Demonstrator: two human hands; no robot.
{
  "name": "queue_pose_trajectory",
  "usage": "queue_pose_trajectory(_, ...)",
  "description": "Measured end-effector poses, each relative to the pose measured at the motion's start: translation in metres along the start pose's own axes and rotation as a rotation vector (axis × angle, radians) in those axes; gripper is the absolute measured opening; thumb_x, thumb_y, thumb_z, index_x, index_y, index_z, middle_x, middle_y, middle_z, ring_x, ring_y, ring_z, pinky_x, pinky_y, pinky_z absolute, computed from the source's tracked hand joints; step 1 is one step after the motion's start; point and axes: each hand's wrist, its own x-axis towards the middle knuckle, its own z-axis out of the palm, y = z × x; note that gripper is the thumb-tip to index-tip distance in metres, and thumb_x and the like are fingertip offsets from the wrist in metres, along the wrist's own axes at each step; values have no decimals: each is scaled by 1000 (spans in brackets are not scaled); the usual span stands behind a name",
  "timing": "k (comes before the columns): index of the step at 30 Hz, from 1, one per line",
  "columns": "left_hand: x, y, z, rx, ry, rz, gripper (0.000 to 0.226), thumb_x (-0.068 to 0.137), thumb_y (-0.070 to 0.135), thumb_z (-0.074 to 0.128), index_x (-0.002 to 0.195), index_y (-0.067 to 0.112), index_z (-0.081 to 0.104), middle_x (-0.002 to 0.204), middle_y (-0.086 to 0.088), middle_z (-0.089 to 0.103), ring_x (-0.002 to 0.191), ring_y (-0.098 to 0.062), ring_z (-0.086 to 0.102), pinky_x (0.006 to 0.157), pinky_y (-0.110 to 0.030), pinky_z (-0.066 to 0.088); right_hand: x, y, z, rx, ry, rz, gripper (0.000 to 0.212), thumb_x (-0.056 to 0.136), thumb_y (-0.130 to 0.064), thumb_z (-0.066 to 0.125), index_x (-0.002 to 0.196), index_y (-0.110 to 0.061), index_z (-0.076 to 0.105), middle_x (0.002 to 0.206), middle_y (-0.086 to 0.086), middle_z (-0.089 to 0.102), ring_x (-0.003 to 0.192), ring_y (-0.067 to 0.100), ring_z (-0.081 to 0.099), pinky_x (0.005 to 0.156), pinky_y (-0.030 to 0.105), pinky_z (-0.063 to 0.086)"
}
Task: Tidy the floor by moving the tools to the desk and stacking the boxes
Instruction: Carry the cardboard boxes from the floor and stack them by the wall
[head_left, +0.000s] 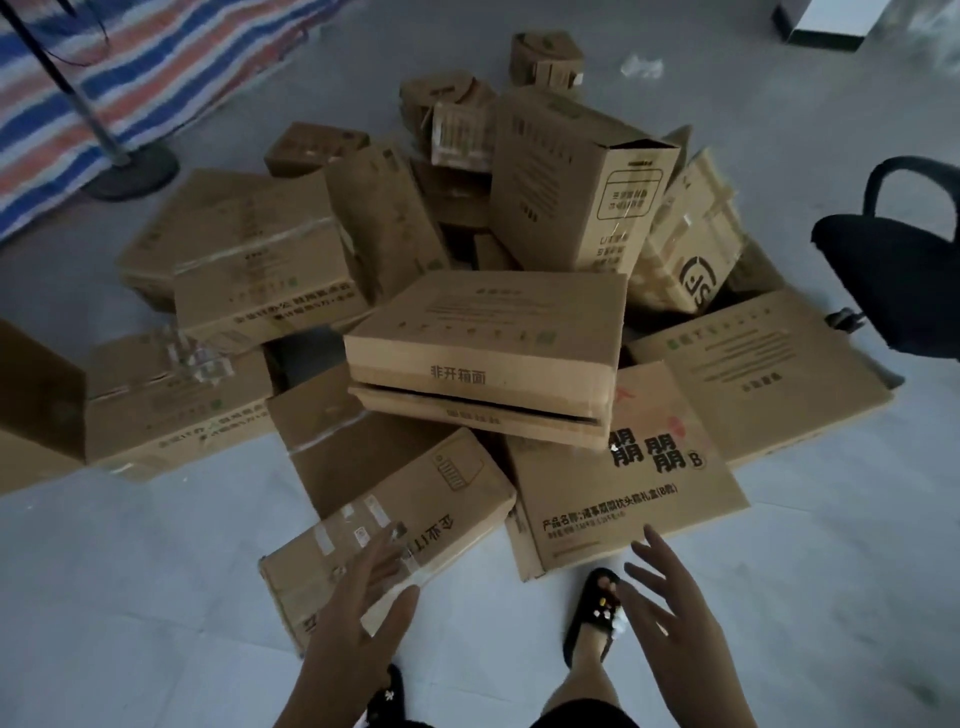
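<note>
- Reaching forward over a pale tiled floor, both bare hands hover with fingers spread wide and straight, holding nothing
- Left hand is above the near end of a long cardboard box lying slantwise on the floor; whether the fingertips touch its taped label I cannot tell
- Right hand is just beside the near corner of a flat carton with red and black print, over a foot in a black slipper
- Behind these, two flat boxes are stacked, the upper one resting squarely on the lower
- A loose heap of further cartons fills the middle of the floor, among them a tall box standing upright, a tape-wrapped box leaning at its right and a broad flat box at far right
- Small round-edged cartons sit at the back of the heap
- A striped tarpaulin and a black stand base lie at upper left; a black office chair stands at right
</note>
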Motion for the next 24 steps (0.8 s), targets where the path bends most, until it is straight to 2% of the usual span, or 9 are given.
queue_pose_trajectory(3, 34, 21, 63, -30, 36, -77, 77, 62, 76, 60, 127, 42, 38, 117, 22, 55, 108, 9, 53, 91, -22, 46, 68, 6, -53, -46, -81, -46, 61, 85, -9, 64, 123, -48, 37, 125, -14, 54, 109, -12, 52, 91, 29, 48)
queue_pose_trajectory(7, 81, 54, 151, -109, 4, -200, 37, 88, 30, 56, 114, 49, 37, 113, 22, 53, 105, 5, 53, 95, -25, 46, 165, 2, -114, -193, -211, -147, 57, 88, -16, 61, 130, -44, 35, 125, -18, 50, 110, -13, 50, 94, 33, 48)
queue_pose_trajectory(9, 108, 64, 186, -131, -6, -248, 34, 93, 23, 53, 118, 42, 38, 113, 20, 54, 103, 3, 53, 82, -12, 46, 213, 0, -129, -274, -278, -194, 59, 89, -19, 60, 129, -50, 29, 123, -18, 49, 109, -3, 53, 95, 35, 49)
queue_pose_trajectory(11, 135, 64, 213, -237, 18, -326, 30, 95, 25, 53, 119, 36, 39, 116, 11, 56, 103, -2, 54, 76, -11, 45, 255, 1, -132, -355, -339, -248, 58, 90, -28, 59, 130, -52, 26, 120, -20, 49, 112, 8, 53, 94, 42, 49)
queue_pose_trajectory(14, 171, 44, 251, -402, 80, -496, 43, 79, 52, 55, 119, 37, 45, 114, 5, 61, 104, -13, 59, 93, -37, 47, 301, 15, -120, -453, -420, -328, 55, 86, -53, 47, 136, -57, 23, 133, -20, 43, 126, 13, 45, 102, 53, 40)
queue_pose_trajectory(17, 220, 2, 302, -639, 197, -748, 33, 94, 35, 52, 121, 16, 55, 99, -2, 65, 94, -17, 61, 87, -41, 48, 353, 44, -92, -544, -497, -394, 55, 81, -63, 35, 133, -64, 17, 144, -20, 32, 130, 10, 40, 101, 55, 40)
queue_pose_trajectory(20, 270, -33, 351, -927, 274, -941, 40, 96, 36, 47, 122, 6, 52, 97, -8, 60, 89, -21, 58, 78, -38, 48, 399, 74, -56, -608, -461, -612, 57, 87, -55, 40, 140, -37, 29, 140, -4, 43, 122, 11, 46, 96, 40, 48)
queue_pose_trajectory(22, 297, -55, 378, -1083, 277, -958, 49, 94, 45, 47, 125, 7, 48, 101, -8, 58, 97, -23, 55, 92, -41, 46, 424, 95, -37, -655, -475, -730, 62, 89, -54, 40, 143, -27, 27, 142, 0, 41, 129, 12, 38, 105, 39, 35)
queue_pose_trajectory(24, 318, -70, 399, -1237, 223, -845, 59, 87, 58, 45, 120, 10, 51, 102, -3, 61, 111, -22, 51, 101, -44, 38, 445, 113, -21, -710, -506, -781, 67, 89, -59, 36, 146, -23, 27, 147, -1, 36, 139, 14, 25, 114, 43, 16)
